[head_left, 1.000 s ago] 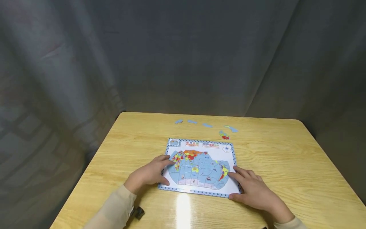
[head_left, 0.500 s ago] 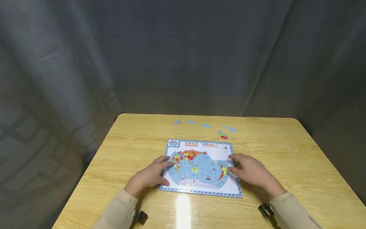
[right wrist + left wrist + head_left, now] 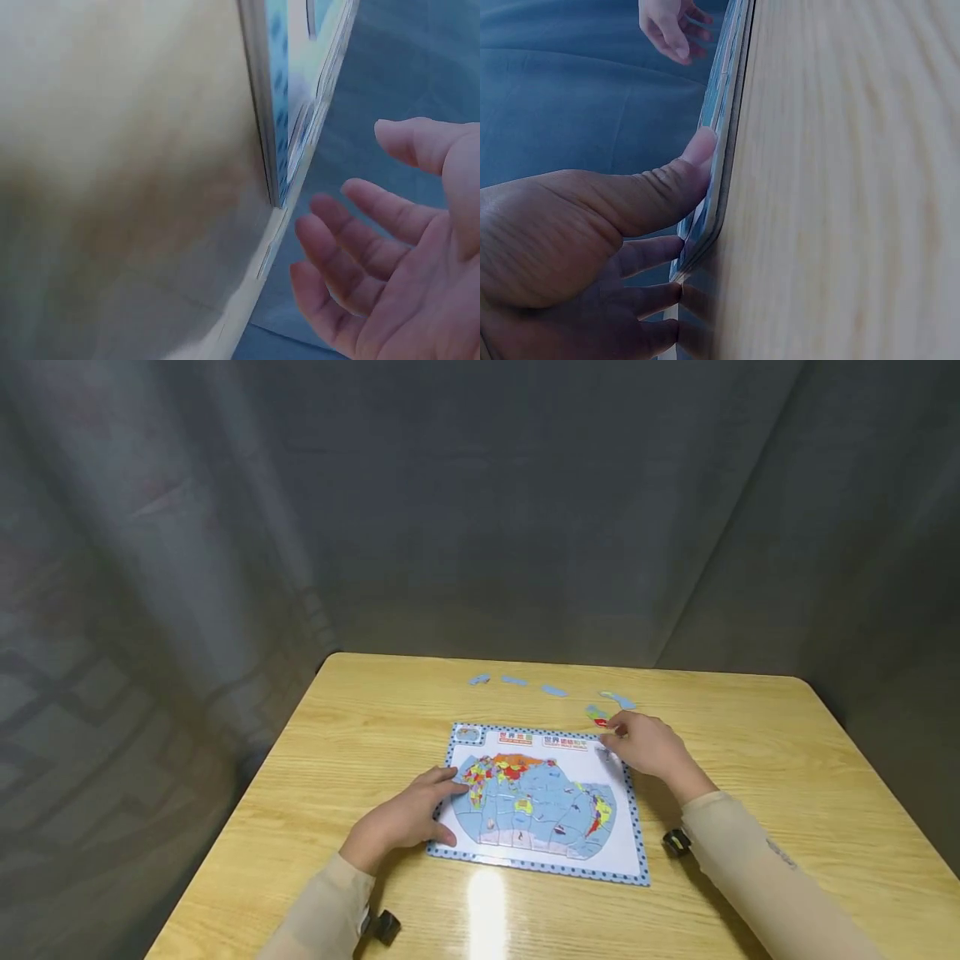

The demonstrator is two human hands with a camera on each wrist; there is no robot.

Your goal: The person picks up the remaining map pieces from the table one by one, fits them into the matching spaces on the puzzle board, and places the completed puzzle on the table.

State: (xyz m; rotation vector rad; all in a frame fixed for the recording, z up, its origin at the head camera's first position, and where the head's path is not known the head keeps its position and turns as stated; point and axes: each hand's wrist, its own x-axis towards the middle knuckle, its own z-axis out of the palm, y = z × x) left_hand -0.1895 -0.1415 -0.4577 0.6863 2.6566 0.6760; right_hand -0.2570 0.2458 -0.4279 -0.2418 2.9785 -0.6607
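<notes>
A world-map jigsaw board with a blue dotted border lies flat on the table, much of its map filled with pieces. My left hand rests on its left side, fingers spread; in the left wrist view the thumb lies over the board's near edge. Over the board's far right corner hovers my right hand, its fingertips right beside a loose red, green and blue puzzle piece. The right wrist view shows the right hand's fingers loosely bent, thumb apart, nothing between them.
Beyond the board, several more loose pieces lie in a row: a blue and yellow one, plain blue ones and one at the left. The wooden table ends at a grey curtain. A dark wrist device hangs under the right sleeve.
My right hand has left the board's right edge and travelled away from me to the far right corner, close to the red, green and blue piece. The left hand stays on the board.
</notes>
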